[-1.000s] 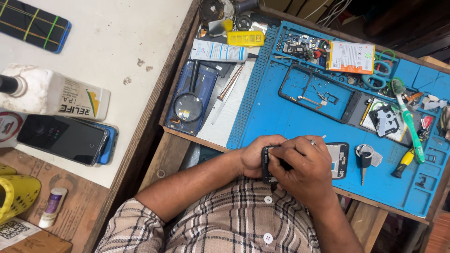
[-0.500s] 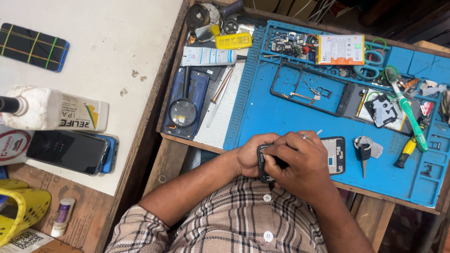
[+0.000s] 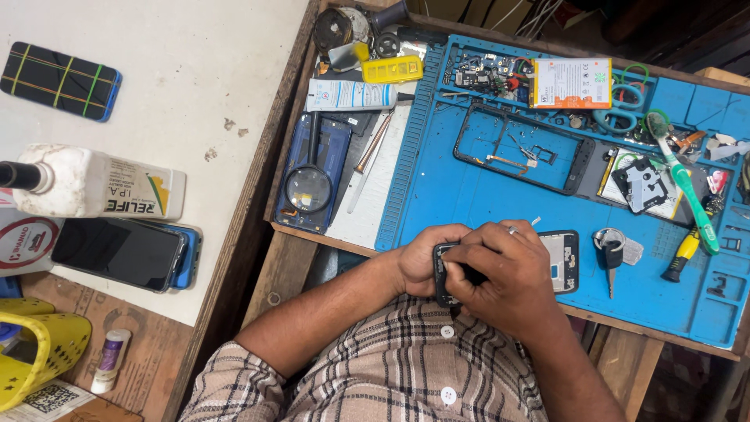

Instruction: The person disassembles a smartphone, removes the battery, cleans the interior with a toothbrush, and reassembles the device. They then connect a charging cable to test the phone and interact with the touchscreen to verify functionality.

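Small black rectangular phone part (image 3: 442,273) gripped upright between both hands, just off the near edge of the blue silicone repair mat (image 3: 469,199) and close to the checked shirt (image 3: 406,367). Left hand (image 3: 418,258) curled around its left side, fingers closed on it. Right hand (image 3: 508,273) folded over the top and front, fingers pressed down on the part, a ring on one finger; most of the part hidden under that hand. Just beside the right hand, on the mat, a black phone frame with a pale inner panel (image 3: 561,259), then a bunch of keys (image 3: 612,254). Further up the mat, a large empty black phone frame (image 3: 519,148), an orange-and-white flat battery (image 3: 571,83), and a green-handled tool (image 3: 687,187). Left of the mat, a magnifying glass with black rim (image 3: 308,187) lying on a dark blue phone. Well apart, on the white tabletop (image 3: 195,70), a white plastic bottle (image 3: 101,186) lying on its side above a black phone in a blue case (image 3: 125,252).
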